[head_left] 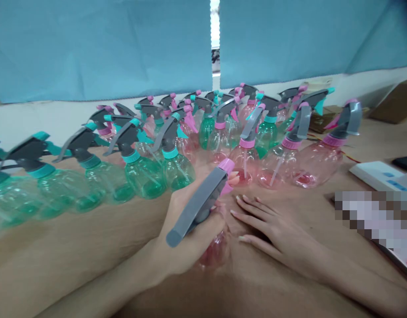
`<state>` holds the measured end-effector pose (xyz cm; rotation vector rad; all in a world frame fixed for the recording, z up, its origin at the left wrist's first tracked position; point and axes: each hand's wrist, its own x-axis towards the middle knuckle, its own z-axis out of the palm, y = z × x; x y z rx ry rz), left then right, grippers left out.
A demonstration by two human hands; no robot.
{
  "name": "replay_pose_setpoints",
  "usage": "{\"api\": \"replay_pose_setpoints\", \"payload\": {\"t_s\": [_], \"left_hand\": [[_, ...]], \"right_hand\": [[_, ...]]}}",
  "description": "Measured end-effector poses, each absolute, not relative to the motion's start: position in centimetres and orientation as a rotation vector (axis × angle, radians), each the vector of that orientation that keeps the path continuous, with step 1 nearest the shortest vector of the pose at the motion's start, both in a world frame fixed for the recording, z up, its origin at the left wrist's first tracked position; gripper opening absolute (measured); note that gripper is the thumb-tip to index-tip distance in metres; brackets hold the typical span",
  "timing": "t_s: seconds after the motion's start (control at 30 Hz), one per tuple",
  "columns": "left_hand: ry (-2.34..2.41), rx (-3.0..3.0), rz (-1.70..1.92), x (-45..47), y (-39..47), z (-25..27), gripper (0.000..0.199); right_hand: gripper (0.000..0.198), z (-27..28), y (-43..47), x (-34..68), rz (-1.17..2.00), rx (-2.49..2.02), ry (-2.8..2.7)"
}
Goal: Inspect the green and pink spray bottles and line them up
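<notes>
My left hand [186, 225] is closed around the neck of a pink spray bottle [214, 251] near the front of the table. Its grey sprayer head with a pink nozzle points away from me, and my fingers hide the collar. Just right of that bottle, my right hand [266, 225] lies with fingers stretched out over the tabletop, holding nothing. Beyond both hands stand pink spray bottles [245, 161] with pink collars. Green spray bottles [145, 174] with turquoise collars form a row to the left.
More pink and green spray bottles crowd the back of the wooden table [100, 247]. A white device [377, 174] lies at the right, beside a pixelated flat object [378, 221]. Cardboard boxes [392, 101] are at the back right. A blue curtain [100, 48] hangs behind.
</notes>
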<state>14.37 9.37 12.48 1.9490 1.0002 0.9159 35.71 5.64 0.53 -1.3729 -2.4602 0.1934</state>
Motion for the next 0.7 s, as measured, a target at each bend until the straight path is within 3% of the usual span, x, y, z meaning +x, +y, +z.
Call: {"api": "replay_pose_setpoints", "payload": {"t_s": [0.7], "left_hand": [[0.973,1.957,0.887,13.97,9.52,11.9,0.006]], "right_hand": [[0.052,0.32,5.71,35.65,0.088,-1.389,-2.529]]}}
